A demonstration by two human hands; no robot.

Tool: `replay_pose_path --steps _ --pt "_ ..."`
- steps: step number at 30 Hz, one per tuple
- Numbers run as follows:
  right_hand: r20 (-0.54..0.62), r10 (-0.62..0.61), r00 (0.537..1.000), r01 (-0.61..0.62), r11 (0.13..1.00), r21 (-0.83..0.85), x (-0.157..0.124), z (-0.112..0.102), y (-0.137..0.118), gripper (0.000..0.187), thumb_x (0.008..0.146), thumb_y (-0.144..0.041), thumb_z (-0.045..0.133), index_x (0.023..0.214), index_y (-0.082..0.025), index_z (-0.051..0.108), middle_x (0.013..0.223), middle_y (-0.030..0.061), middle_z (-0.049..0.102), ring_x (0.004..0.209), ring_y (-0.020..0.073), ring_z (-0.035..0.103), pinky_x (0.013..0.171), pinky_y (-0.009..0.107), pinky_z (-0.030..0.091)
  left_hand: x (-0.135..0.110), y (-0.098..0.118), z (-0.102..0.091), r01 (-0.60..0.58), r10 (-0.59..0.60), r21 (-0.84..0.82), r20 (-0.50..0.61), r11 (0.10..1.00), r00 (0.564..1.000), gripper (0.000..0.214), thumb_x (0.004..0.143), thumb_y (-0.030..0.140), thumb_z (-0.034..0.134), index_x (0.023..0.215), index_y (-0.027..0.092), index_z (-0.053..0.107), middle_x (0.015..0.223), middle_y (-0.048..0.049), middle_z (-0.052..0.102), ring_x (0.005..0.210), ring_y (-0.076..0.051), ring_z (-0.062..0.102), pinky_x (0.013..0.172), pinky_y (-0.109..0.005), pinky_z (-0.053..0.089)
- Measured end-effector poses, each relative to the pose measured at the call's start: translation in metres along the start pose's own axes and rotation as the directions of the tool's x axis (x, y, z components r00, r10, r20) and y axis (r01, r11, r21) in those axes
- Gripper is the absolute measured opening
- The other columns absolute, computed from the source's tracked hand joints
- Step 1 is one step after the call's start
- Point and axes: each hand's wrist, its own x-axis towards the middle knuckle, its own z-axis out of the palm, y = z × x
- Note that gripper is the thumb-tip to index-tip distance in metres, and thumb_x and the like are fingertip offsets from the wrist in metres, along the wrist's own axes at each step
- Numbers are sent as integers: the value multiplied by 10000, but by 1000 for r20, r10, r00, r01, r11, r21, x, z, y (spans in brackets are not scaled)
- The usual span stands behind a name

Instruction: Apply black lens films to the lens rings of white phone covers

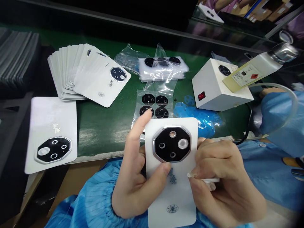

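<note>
My left hand [140,183] holds a white phone back cover [172,193] upright, thumb on its face just under the camera area and forefinger raised by its upper left edge. A black octagonal camera plate [173,145] with a silver rim sits on the cover. Below the plate are dark lettering and a small oval mark. At the cover's right edge, my right hand [225,180] is closed, thumb and forefinger pinching a small white wipe [210,182] that looks crumpled. Most of the wipe is hidden in the fingers.
A fanned stack of white covers [68,69] and a single cover [51,120] lie left. Behind my hands are black octagonal stickers [161,100], a bagged stack [161,72] and blue film scraps [206,117]. A bottle [254,71] leans on a white box [219,91]. Another person's blue sleeve [277,114] is right.
</note>
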Motion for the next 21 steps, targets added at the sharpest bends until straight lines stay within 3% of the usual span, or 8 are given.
replay_pose_path --steps 3,6,8,12,15,18,21 --pt "24 11 1000 -12 999 45 -2 -1 3 136 724 -61 527 782 -182 546 727 -6 442 616 116 466 582 333 441 0 0 -1 14 -15 -10 -63 1000 998 674 787 92 609 1328 429 390 871 64 706 702 -158 699 696 -297 610" --pt "14 3 1000 -3 1000 -9 -4 -6 25 177 732 -46 558 840 -187 556 775 -3 462 647 114 481 576 309 429 3 3 -12 71 -72 -13 -193 997 979 660 776 98 641 1310 423 429 934 61 714 672 -141 702 570 -213 608" --pt "-17 24 1000 -27 983 -184 -5 -10 48 164 765 -62 573 857 -198 565 792 5 505 703 132 512 607 306 423 5 4 -25 73 -65 13 -317 997 946 677 751 88 667 1319 380 442 1001 55 712 756 -154 710 586 -195 612" --pt "208 210 955 -53 814 -579 -5 -14 86 88 847 -167 538 899 -209 595 901 50 606 875 221 532 742 401 407 11 5 -48 -51 98 110 -472 993 876 738 696 51 680 1331 341 441 1143 63 673 1105 -191 609 801 -215 595" --pt "266 261 928 1 713 -701 -3 -6 89 137 846 -217 559 973 -218 611 1087 73 606 1042 286 477 834 473 365 11 5 -53 -63 133 160 -477 985 869 717 699 70 679 1309 376 460 1277 86 589 1241 -215 500 887 -261 570" --pt "383 195 903 73 809 -583 2 15 79 146 868 -219 524 981 -185 610 1080 79 602 1017 251 487 841 429 392 9 5 -50 -66 129 156 -438 986 890 718 731 54 654 1325 390 431 1323 108 548 1230 -203 509 962 -292 523" --pt "493 194 848 76 876 -476 8 38 76 198 859 -227 528 1021 -137 597 1043 105 583 949 235 499 797 383 432 3 4 -39 -10 44 99 -342 995 939 738 786 63 628 1369 412 340 1166 105 662 1109 -169 605 896 -265 555"
